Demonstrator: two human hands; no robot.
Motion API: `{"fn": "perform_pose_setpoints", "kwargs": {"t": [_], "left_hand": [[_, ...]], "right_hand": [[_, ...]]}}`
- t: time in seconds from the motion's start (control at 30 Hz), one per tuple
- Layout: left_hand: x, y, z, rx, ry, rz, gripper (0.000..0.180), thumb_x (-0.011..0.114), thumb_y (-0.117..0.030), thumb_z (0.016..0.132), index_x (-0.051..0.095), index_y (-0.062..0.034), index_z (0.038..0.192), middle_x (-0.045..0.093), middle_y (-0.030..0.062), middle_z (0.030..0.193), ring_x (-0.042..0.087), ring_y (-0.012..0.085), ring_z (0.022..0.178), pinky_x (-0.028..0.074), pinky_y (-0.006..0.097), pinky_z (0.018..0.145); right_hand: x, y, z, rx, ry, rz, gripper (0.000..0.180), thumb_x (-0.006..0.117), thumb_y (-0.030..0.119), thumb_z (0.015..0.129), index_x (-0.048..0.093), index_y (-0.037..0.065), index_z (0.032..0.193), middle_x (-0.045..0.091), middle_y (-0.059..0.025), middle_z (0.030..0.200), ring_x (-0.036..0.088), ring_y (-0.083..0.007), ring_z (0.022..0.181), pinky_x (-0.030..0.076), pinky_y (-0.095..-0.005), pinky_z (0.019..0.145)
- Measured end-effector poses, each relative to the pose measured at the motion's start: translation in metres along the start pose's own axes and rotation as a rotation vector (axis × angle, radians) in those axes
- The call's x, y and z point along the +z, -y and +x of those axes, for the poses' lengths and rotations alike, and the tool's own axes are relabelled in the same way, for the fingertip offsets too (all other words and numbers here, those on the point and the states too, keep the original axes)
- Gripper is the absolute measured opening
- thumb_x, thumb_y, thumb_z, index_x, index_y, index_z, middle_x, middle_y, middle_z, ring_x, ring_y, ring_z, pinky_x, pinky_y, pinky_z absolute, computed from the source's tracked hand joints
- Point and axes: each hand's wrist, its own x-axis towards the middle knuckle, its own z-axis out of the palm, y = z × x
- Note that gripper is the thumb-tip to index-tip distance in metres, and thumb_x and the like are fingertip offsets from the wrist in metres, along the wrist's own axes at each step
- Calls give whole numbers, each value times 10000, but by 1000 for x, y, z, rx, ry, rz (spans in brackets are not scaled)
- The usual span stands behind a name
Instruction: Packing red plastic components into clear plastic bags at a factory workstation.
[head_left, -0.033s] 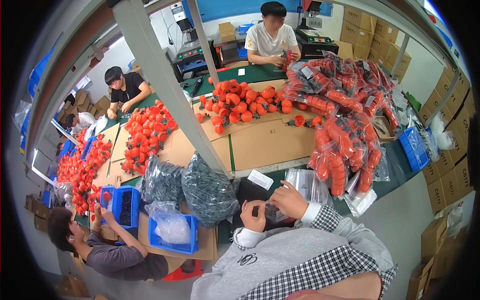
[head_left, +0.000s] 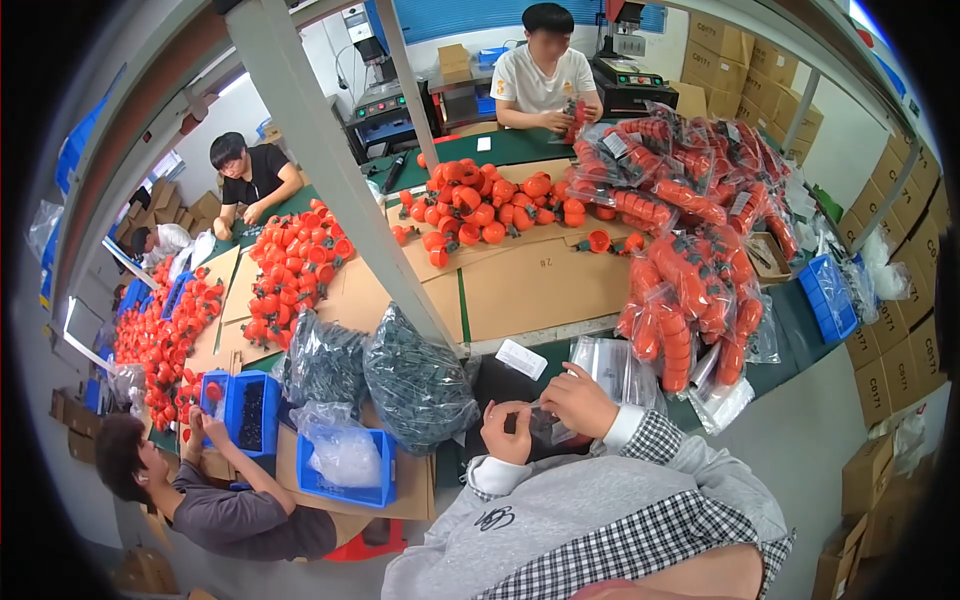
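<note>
My left hand (head_left: 507, 432) is at the table's near edge, its thumb and fingertips pinched together. Close by on the right, my right hand (head_left: 582, 402) also pinches, its fingertips almost meeting the left ones. A thin pale bit shows between the two hands, too small to name. Beneath and behind my right hand lie flat clear plastic bags (head_left: 625, 368). A white printed label (head_left: 521, 359) rests just beyond my fingers. To the right are piled clear bags packed with red cup-shaped parts (head_left: 690, 285).
Loose red parts (head_left: 480, 205) heap on cardboard sheets (head_left: 540, 290). Left of me stand a large bag of dark green pieces (head_left: 415, 385) and blue bins (head_left: 345, 495). Co-workers sit around the table, one close on my left (head_left: 235, 510). A metal post (head_left: 335, 170) rises from the table.
</note>
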Motion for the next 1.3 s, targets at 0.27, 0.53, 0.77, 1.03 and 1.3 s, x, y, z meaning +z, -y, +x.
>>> {"fn": "perform_pose_setpoints", "kwargs": {"t": [0.27,0.53,0.77,1.03,1.3], "left_hand": [[1,4,0,-15,-24,-4,71,630,-160,782,619,-90,773,640,35,743,610,207,710,341,434,931],[-1,7,-1,-43,-33,-48,75,630,-159,780,614,-85,778,635,44,734,606,208,707,328,440,944],[-4,13,2,-44,-74,-38,80,630,-165,785,609,-88,775,632,31,734,599,204,707,320,449,947],[-5,13,0,-35,-96,2,91,629,-165,789,604,-80,769,635,39,725,597,212,695,323,453,942],[-8,14,0,-64,-150,-36,89,630,-140,785,601,-59,763,629,57,704,588,220,670,339,427,933]], "right_hand": [[1,-3,3,3,-13,79,53,585,77,741,544,64,771,531,-77,731,538,-273,804,351,-412,934],[-4,-5,3,21,53,45,70,586,53,737,547,59,796,519,-87,756,542,-275,794,347,-446,963],[-9,-5,3,21,43,23,83,533,12,704,522,56,773,511,-92,754,533,-283,822,334,-444,971],[-6,-6,-1,22,11,-6,117,517,-1,684,525,41,793,507,-105,767,527,-293,819,347,-446,967],[-3,-14,-5,31,-6,-56,115,531,2,676,526,36,785,508,-114,762,525,-295,811,356,-439,959]]}}
